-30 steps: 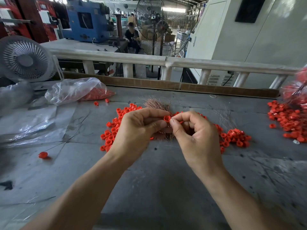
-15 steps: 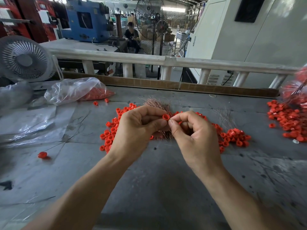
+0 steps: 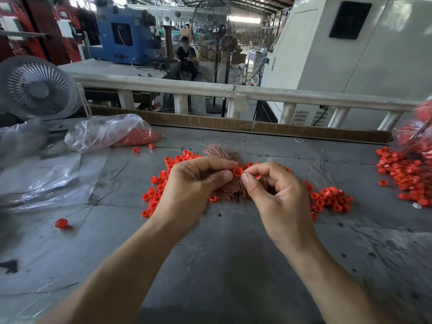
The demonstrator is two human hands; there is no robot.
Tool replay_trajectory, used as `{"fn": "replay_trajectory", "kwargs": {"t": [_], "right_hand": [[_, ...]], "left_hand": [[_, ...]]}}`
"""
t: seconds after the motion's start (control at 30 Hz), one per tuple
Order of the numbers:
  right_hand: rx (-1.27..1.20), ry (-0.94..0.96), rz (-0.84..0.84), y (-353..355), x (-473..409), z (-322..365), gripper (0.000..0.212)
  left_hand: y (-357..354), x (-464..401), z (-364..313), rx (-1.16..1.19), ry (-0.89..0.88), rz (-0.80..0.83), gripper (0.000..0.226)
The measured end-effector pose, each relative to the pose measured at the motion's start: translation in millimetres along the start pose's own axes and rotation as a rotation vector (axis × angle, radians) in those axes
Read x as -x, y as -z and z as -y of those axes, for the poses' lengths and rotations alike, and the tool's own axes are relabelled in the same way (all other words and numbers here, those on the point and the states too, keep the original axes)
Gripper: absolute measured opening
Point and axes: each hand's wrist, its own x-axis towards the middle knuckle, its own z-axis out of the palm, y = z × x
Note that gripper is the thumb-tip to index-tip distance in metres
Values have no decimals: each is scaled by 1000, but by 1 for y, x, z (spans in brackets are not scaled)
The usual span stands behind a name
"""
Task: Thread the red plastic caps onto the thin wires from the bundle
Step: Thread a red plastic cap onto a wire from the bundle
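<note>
left hand (image 3: 194,183) pinching a small red plastic cap (image 3: 237,171) | right hand (image 3: 275,192) fingers curled, pinching right beside it, wire too thin to see | coppery thin-wire bundle (image 3: 222,152) lying behind on the grey table (image 3: 233,253)

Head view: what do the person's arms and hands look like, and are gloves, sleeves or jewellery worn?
Both forearms are bare up to the frame edge, with no sleeves in view. The left hand and right hand wear no gloves, and no rings, watch or wristband show. The visible thumbnails are short and unpainted.
</note>
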Motion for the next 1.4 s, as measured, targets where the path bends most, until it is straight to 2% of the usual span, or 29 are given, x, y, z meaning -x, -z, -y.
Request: {"fn": "replay_trajectory", "kwargs": {"t": [0.47,0.6,0.8,1.0,1.17,1.27,1.4], "right_hand": [[-2,12,23,0,-1,-2,10],[-30,-35,52,0,0,-1,8],[-180,-148,92,-3,0,-2,19],[-214,-192,121,-4,2,-1,23],[-245,-214,167,-4,2,0,26],[-158,-201,189,-1,1,0,23],[206,-179,-6,15,-11,-8,16]], "left_hand": [[0,0,-1,45,66,-10,21],[-2,1,-3,49,72,5,18],[1,0,-2,131,65,19,18],[2,1,-3,202,82,88,23],[1,2,-5,260,104,117,17],[1,1,-4,295,111,122,16],[1,0,-1,282,108,98,16]]}}
